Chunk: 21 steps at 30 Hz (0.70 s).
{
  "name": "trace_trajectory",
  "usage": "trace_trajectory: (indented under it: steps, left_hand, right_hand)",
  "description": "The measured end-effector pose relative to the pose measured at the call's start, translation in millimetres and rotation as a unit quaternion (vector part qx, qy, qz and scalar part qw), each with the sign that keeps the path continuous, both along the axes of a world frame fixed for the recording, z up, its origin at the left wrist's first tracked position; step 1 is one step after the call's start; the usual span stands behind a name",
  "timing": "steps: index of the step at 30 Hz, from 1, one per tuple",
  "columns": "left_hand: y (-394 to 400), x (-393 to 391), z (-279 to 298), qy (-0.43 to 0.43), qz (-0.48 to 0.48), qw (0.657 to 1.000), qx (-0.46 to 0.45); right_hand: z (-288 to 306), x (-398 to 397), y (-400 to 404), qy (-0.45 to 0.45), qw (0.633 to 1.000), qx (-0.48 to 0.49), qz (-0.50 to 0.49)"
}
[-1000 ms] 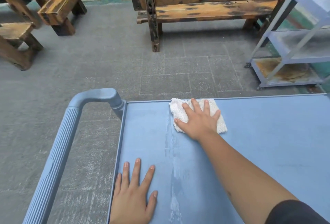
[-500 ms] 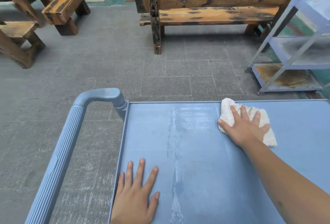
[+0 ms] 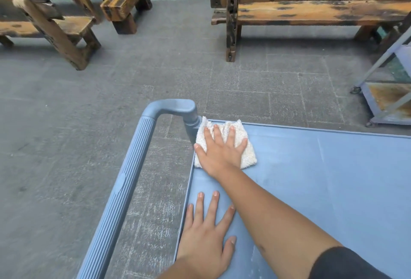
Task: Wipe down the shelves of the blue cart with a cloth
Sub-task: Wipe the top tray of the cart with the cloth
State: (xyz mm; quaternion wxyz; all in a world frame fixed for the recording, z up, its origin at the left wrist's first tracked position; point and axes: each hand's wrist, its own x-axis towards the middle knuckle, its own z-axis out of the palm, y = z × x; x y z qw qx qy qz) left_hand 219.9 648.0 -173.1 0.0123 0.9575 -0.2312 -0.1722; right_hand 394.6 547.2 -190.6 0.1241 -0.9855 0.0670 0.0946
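The blue cart's top shelf (image 3: 322, 189) fills the lower right of the head view, with its ribbed handle (image 3: 124, 189) running along the left side. A folded white cloth (image 3: 248, 154) lies flat in the shelf's far left corner, next to the handle post. My right hand (image 3: 220, 151) presses flat on the cloth, fingers spread, forearm crossing the shelf. Flat on the shelf near its left rim rests my left hand (image 3: 206, 236), fingers apart and holding nothing.
Grey paved floor (image 3: 89, 123) surrounds the cart. A long wooden bench (image 3: 311, 9) stands ahead, rough wooden stools and a table (image 3: 66, 18) at the far left. A second metal shelf cart (image 3: 391, 96) with a rusty bottom shelf stands at the right.
My right hand swept the cloth right along the shelf's far edge, then back left into the far left corner by the handle. My left hand stayed flat in place.
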Motion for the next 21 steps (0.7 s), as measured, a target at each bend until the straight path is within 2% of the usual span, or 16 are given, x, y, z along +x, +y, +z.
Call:
trace_trajectory:
  steps: [4,7,9,12,16,21]
  left_hand:
    - [-1,-1,9,0.010,0.003,1.000,-0.001]
    - [13,0,17,-0.042,0.000,0.996,-0.075]
    - [26,1,23,-0.059,0.062,0.991,-0.105]
    - [39,5,19,-0.053,0.148,0.985,-0.067]
    - [42,8,-5,-0.014,0.122,0.991,-0.062]
    - [41,7,-11,-0.025,0.119,0.989,-0.080]
  right_hand:
    - [1,-4,-9,-0.004,1.000,0.005,-0.001]
    - [9,-1,-16,-0.009,1.000,-0.012,0.023]
    - [12,0,-24,-0.011,0.999,-0.027,0.040]
    - [9,-7,-26,-0.024,0.998,-0.040,0.053]
    - [5,-9,-23,-0.010,0.998,-0.041,0.054]
    - [2,-19,-28,-0.004,0.997,-0.050,0.066]
